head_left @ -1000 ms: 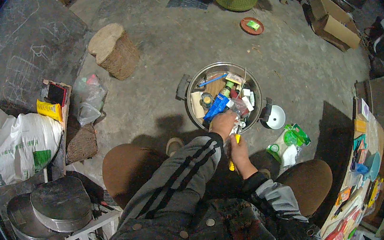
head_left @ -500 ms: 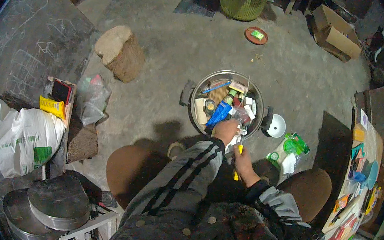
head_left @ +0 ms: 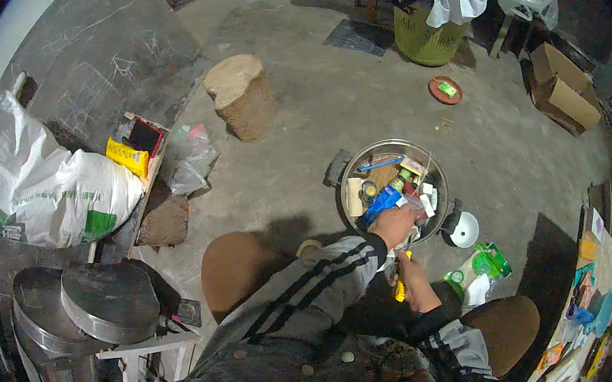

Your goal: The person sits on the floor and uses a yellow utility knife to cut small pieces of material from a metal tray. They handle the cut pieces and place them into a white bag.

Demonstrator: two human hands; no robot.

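A round metal basin [head_left: 392, 142] full of small packets, boxes and tubes stands on the concrete floor in front of my knees. My left hand [head_left: 394, 224], at the end of a grey striped sleeve, reaches over the basin's near rim and closes on the end of a blue packet [head_left: 381, 204]. Just below, my right hand [head_left: 416, 290] grips a short yellow-handled tool [head_left: 399, 287] between my knees. The tool's working end is hidden.
A white funnel-like dish [head_left: 464, 230] and green packets [head_left: 492, 260] lie right of the basin. A wood stump [head_left: 241, 96] stands farther off, a white sack [head_left: 54, 195] and metal pots [head_left: 98, 304] at left, a green basket [head_left: 426, 40], a red dish [head_left: 445, 90] and cardboard boxes [head_left: 562, 95] at back right.
The whole scene has slid down in the picture as my head moved. My left hand stays at the blue packet in the basin; my right hand still holds the yellow tool.
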